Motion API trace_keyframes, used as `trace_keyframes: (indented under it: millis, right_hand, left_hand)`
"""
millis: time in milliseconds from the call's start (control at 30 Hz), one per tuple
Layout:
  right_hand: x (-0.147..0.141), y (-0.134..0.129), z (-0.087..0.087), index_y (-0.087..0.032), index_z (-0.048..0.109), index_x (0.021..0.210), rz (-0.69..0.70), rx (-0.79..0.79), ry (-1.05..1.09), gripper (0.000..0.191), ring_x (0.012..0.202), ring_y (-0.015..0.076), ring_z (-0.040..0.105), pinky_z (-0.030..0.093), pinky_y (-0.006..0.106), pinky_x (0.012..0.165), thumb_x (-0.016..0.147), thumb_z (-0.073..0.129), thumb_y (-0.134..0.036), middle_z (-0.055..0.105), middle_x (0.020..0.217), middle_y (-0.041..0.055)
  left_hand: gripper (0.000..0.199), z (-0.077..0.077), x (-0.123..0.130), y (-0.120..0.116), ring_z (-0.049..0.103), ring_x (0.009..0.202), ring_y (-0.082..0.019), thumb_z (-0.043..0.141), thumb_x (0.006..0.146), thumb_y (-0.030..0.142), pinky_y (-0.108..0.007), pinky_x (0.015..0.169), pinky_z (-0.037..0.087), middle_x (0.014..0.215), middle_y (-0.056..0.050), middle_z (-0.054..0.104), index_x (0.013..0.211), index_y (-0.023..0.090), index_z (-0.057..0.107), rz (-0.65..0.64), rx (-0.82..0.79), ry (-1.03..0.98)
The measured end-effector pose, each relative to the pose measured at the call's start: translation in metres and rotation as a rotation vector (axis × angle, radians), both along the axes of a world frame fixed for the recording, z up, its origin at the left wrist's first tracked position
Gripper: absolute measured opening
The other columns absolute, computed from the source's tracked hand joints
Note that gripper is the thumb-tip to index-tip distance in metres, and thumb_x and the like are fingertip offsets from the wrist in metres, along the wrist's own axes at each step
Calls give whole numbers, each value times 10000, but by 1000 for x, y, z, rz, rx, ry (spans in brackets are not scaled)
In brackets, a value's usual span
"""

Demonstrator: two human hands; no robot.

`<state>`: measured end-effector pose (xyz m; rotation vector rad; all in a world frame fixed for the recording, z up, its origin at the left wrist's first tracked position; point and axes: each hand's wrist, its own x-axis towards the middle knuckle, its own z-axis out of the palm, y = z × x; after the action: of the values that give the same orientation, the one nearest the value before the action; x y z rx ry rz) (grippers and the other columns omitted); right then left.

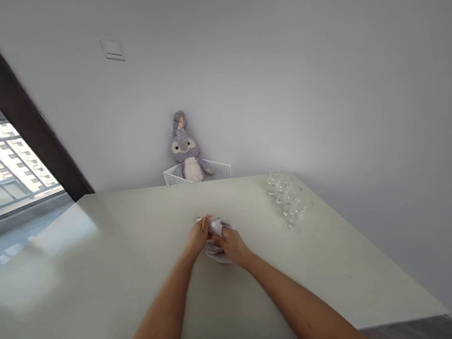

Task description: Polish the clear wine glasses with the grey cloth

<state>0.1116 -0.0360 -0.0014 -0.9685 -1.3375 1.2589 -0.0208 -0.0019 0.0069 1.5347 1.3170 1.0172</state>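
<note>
The cloth is pale, whitish to light gray, soft and crumpled. It is bunched between the left hand and the right hand, over the middle of the desk. One rounded fold stands up on the far side, between the fingers; a looser, layered part hangs out on the near side. A small clear piece shows just beyond the left hand, mostly hidden, its full shape and tilt unclear.
</note>
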Motion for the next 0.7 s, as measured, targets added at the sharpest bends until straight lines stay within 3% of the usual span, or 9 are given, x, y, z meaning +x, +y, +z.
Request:
trace_keyframes:
  millis: [100, 167, 233, 300, 400, 467, 600, 700]
  right_hand:
    - [11, 8, 7, -167, 579, 887, 65, -243, 366, 287, 495, 115, 533, 468, 253, 475, 728, 563, -404, 614, 673, 12]
    - [15, 8, 11, -154, 576, 869, 108, -310, 501, 310, 451, 95, 511, 460, 235, 460, 745, 538, -436, 607, 638, 10]
    - [12, 4, 12, -163, 583, 893, 105, -236, 417, 308, 505, 106, 536, 459, 235, 482, 739, 548, -427, 623, 696, 20]
    - [5, -1, 10, -182, 600, 880, 41, -83, 162, 269, 645, 149, 574, 466, 258, 563, 699, 597, -382, 634, 774, 28]
    - [-4, -5, 7, -195, 619, 778, -71, 73, -122, 186, 784, 188, 564, 450, 284, 690, 641, 649, -317, 634, 778, 28]
    - [-3, -3, 7, -196, 607, 824, -52, -1, -2, 215, 741, 179, 567, 457, 296, 668, 679, 611, -354, 630, 776, 25]
    - [7, 4, 14, -177, 560, 906, 84, -255, 432, 319, 563, 129, 542, 465, 285, 566, 752, 514, -454, 612, 734, 24]
    - [6, -2, 16, -184, 567, 925, 85, -155, 278, 313, 617, 142, 551, 457, 287, 591, 747, 524, -438, 620, 785, 35]
  left_hand:
    - [528, 10, 4, -9, 550, 880, -179, 464, 769, 469, -294, 743, 445, 1054, -75, 579, 1229, 211, 444, -207, 21, -231]
    - [584, 16, 6, -14, 546, 892, -179, 554, 729, 412, -286, 764, 437, 1061, -76, 575, 1258, 218, 403, -276, 45, -311]
    - [559, 15, 6, -13, 558, 806, -172, 534, 741, 430, -284, 716, 447, 943, -71, 605, 1233, 185, 429, -240, 52, -287]
    - [511, 10, 5, -8, 554, 749, -170, 421, 788, 490, -292, 682, 450, 835, -67, 612, 1153, 142, 507, -125, 66, -198]
    - [569, 2, 4, -3, 549, 781, -188, 270, 821, 537, -305, 685, 451, 830, -81, 611, 1038, 112, 582, 1, 68, -79]
    - [557, 2, 5, -4, 552, 816, -191, 278, 818, 538, -300, 684, 456, 925, -83, 606, 1093, 138, 550, -33, 55, -96]
    - [541, 13, 6, -12, 547, 897, -183, 495, 754, 462, -285, 754, 443, 1130, -76, 548, 1236, 228, 423, -194, 96, -274]
    - [556, 17, 4, -11, 564, 771, -170, 531, 722, 474, -284, 687, 452, 937, -63, 616, 1199, 196, 469, -143, 77, -275]
